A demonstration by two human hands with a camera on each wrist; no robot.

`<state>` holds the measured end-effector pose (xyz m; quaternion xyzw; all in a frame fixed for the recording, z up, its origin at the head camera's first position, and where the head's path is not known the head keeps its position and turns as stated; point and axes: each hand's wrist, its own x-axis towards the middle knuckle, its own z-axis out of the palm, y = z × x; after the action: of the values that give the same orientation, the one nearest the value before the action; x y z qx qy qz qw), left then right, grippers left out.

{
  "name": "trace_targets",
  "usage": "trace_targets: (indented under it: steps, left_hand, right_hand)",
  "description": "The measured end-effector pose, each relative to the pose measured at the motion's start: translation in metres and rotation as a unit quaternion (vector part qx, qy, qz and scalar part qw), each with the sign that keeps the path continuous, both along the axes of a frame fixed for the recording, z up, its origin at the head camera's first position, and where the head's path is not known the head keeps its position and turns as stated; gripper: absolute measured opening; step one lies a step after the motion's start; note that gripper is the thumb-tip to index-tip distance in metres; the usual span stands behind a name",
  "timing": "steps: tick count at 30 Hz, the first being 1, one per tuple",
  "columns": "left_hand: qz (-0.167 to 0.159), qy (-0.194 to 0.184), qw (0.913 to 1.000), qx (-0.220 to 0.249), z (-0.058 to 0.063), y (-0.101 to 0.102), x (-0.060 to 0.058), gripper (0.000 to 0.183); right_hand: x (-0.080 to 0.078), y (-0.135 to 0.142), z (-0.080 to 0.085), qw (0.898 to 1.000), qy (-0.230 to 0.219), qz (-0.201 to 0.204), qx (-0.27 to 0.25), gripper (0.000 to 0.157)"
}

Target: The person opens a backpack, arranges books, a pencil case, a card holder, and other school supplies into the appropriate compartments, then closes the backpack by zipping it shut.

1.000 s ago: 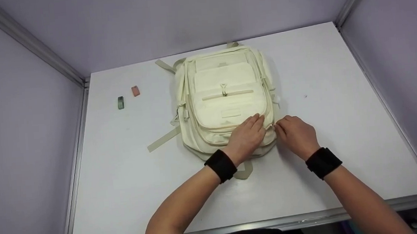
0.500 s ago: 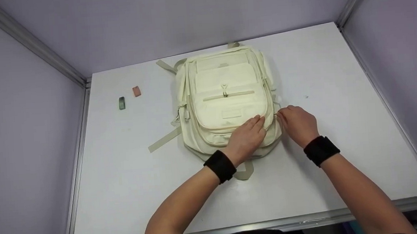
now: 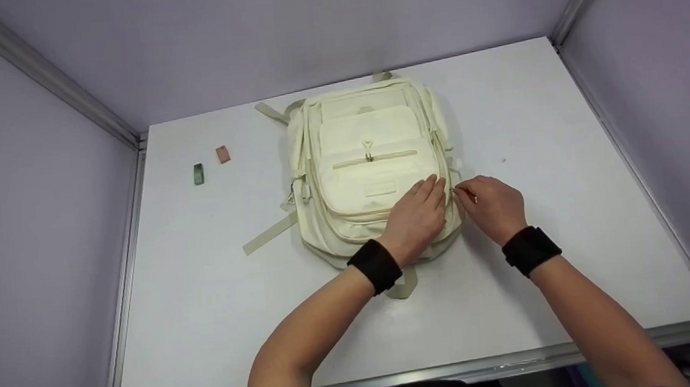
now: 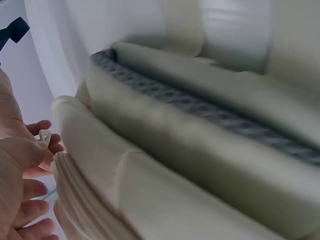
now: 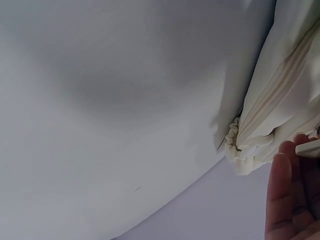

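Note:
A cream backpack [image 3: 371, 128] lies front side up on the white table. My left hand [image 3: 417, 220] rests flat on its lower right front, fingers straight and pointing away from me. At the bag's right side, my right hand [image 3: 495, 208] pinches a small zipper pull between thumb and fingers. That zipper pull [image 4: 45, 137] shows as a pale tab in the left wrist view, and the pale pull [image 5: 308, 149] appears at the right edge of the right wrist view. Grey mesh padding [image 4: 175, 97] runs along the bag's underside.
A small pink block [image 3: 222, 154] and a green block [image 3: 198, 174] lie on the table [image 3: 196, 325] at the left. One loose strap [image 3: 270, 233] sticks out left of the bag. Pale panels [image 3: 333, 30] enclose the back and sides.
My right hand has moved up along the bag's right side with the zipper pull. My left hand has slid slightly up and to the right on the bag's front.

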<state>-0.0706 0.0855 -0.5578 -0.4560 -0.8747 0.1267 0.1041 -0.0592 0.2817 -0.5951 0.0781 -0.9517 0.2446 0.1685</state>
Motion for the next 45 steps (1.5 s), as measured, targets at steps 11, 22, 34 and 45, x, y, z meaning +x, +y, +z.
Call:
trace_targets:
  steps: [11, 22, 34, 45]
  left_hand:
    - [0.047, -0.04, 0.9972, -0.043, -0.004, 0.021, -0.009, 0.04]
    - [0.054, -0.048, 0.9965, -0.041, -0.007, 0.023, -0.009, 0.043]
    - [0.05, -0.038, 0.9979, -0.016, -0.011, 0.021, -0.007, 0.042]
    - [0.049, -0.043, 0.9977, -0.015, -0.01, 0.02, -0.008, 0.043]
  right_hand:
    - [0.001, 0.0, 0.0, 1.0, 0.01, 0.009, -0.009, 0.008]
    - [-0.009, 0.007, -0.001, 1.0, 0.008, 0.012, 0.017, 0.012]
    - [-0.028, 0.01, 0.0, 0.999, -0.015, -0.002, 0.028, 0.016]
    - [-0.058, 0.01, 0.005, 0.999, -0.031, -0.012, 0.036, 0.016]
